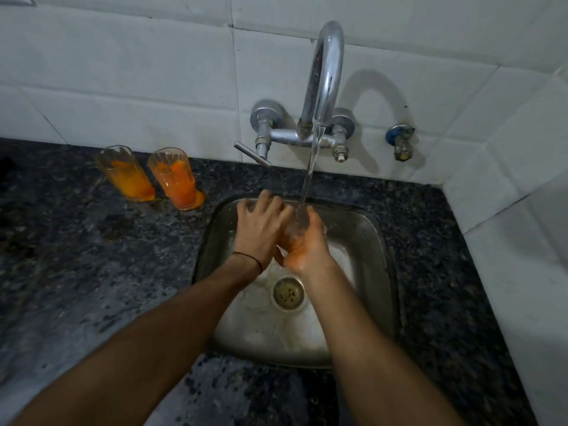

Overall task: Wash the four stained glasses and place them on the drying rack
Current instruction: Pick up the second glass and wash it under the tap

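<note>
Gripping the glass (294, 230), right hand (309, 245) meets open-fingered left hand (258, 224); two stained glasses (176, 182) stand leftward.

Kitchen corner in dim light. White wall tiles (123, 72) fill the upper frame and run down the right edge. A dark speckled granite table (61, 256) surrounds a stainless steel sink (373, 241). A chrome wall-mounted tap (325, 72) stands at upper centre, with a blue-capped valve (401, 139) to its right.

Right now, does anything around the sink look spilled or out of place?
Yes. Orange liquid has pooled on the counter at the bases of the two upright stained glasses left of the sink. The right hand, holding a glass under the tap, is smeared orange too.
</note>
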